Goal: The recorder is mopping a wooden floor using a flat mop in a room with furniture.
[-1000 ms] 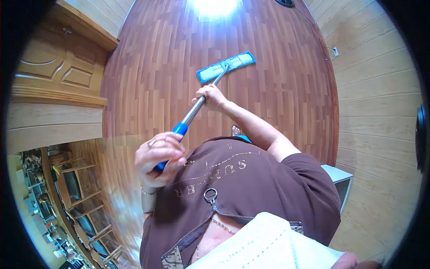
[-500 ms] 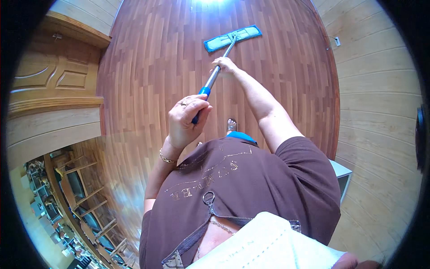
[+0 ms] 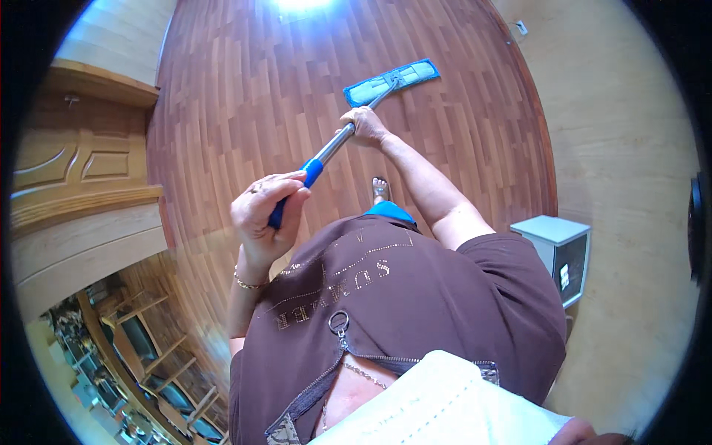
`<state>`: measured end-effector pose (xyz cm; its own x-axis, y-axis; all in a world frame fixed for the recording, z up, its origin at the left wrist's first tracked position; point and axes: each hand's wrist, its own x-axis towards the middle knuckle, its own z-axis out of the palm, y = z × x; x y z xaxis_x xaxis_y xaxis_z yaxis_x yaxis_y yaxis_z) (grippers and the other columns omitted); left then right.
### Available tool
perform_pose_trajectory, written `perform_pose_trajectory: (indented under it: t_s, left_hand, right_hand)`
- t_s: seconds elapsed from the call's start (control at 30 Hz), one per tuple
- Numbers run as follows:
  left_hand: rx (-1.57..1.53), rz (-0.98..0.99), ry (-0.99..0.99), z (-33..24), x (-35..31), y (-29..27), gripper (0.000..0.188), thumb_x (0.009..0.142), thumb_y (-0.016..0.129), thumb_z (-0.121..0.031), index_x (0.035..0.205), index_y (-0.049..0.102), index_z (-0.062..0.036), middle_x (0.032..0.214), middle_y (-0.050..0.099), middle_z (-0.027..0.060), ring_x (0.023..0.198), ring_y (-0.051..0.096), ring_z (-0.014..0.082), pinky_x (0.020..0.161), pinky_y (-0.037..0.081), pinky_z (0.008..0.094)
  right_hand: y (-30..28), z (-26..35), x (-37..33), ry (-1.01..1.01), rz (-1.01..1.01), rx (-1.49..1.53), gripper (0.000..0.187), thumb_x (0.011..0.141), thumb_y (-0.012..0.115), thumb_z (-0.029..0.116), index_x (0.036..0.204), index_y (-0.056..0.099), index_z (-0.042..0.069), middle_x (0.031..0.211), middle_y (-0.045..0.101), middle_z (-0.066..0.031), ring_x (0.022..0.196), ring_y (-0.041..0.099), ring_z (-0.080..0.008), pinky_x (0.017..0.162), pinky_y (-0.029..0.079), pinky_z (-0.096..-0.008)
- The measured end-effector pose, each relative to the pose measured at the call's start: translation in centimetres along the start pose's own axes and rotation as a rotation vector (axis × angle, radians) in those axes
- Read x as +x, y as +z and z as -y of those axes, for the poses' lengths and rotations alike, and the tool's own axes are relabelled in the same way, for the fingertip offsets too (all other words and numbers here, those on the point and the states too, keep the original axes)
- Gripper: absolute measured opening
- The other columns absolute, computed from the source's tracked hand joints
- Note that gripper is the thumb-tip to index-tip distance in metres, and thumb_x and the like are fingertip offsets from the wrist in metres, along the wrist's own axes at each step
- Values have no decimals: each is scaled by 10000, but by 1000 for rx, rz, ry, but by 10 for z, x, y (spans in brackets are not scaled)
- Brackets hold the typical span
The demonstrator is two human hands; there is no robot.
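A flat mop [image 3: 331, 146] slants across the head view, its metal pole running from near my body out to the far right. My left hand [image 3: 268, 209] is closed around the blue grip at the pole's upper end. Further down, my right hand [image 3: 365, 126] wraps the metal pole with the arm stretched out. The mop's rectangular head, pale blue with a darker fringed border, lies flat on the wood-plank floor [image 3: 252, 126].
To the left is a wooden panelled door [image 3: 81, 156]. Wooden chairs [image 3: 167, 348] with dark seats stand beside a cluttered table at the lower left. A small white cabinet [image 3: 552, 230] stands by the right wall [image 3: 630, 193], close to my right arm. One sandalled foot [image 3: 380, 189] shows below me.
The mop head has come slightly nearer to me. Both hands have shifted left with the pole, the left one also lower. More of the white cabinet shows as the view has shifted.
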<state>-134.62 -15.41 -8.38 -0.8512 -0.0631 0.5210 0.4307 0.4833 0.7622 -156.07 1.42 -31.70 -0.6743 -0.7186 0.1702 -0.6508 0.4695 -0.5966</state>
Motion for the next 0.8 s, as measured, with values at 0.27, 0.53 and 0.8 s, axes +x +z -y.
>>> perform_pose_trajectory:
  t_s: [0.27, 0.53, 0.8]
  left_hand:
    - [-169, 53, 88, -44, -30, -39, 110, 798, 695, 37, 890, 657, -9, 771, 719, 105, 789, 726, 234, 748, 562, 335]
    - [-333, 288, 278, -77, -37, -32, 109, 759, 699, -55, 852, 658, -18, 674, 685, 65, 726, 717, 240, 711, 555, 357]
    - [-725, 495, 271, -89, -23, 6, 304, 749, 769, -214, 948, 678, -2, 621, 648, 70, 675, 696, 253, 689, 522, 365]
  right_hand:
    - [-1, 82, -99, 135, -231, 34, 219, 718, 681, 271, 608, 565, 121, 655, 616, -139, 663, 619, -373, 592, 475, -469]
    - [-5, 131, -204, 324, -432, 12, 304, 762, 678, 307, 588, 537, 102, 604, 589, -151, 615, 599, -374, 589, 454, -469]
    - [-11, 164, -273, 545, -604, -28, 287, 769, 685, 258, 584, 538, 95, 591, 574, -152, 635, 599, -357, 640, 446, -459]
